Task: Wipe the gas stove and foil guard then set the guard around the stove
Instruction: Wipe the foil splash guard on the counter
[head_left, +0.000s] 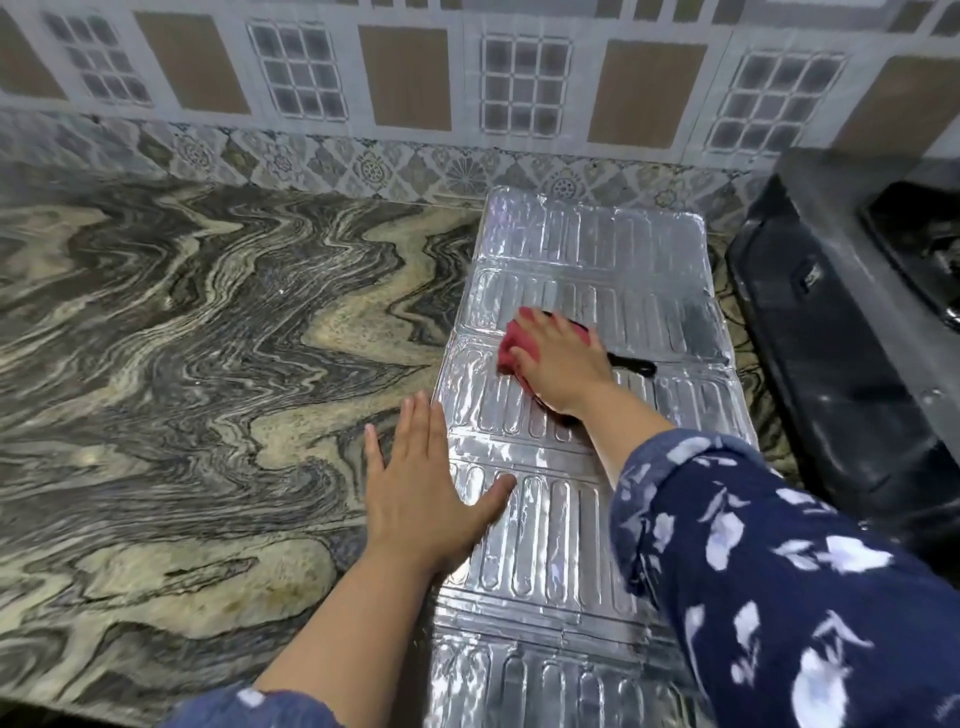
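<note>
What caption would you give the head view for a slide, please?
Right hand wipes the flat foil guard with a red cloth while left hand steadies its edge.

We see the foil guard (587, 291) lying flat and unfolded, a ribbed silver strip running from near to far, with a red cloth (511, 345) bunched on its middle panel. The black gas stove (852, 332) sits just right of it.
</note>
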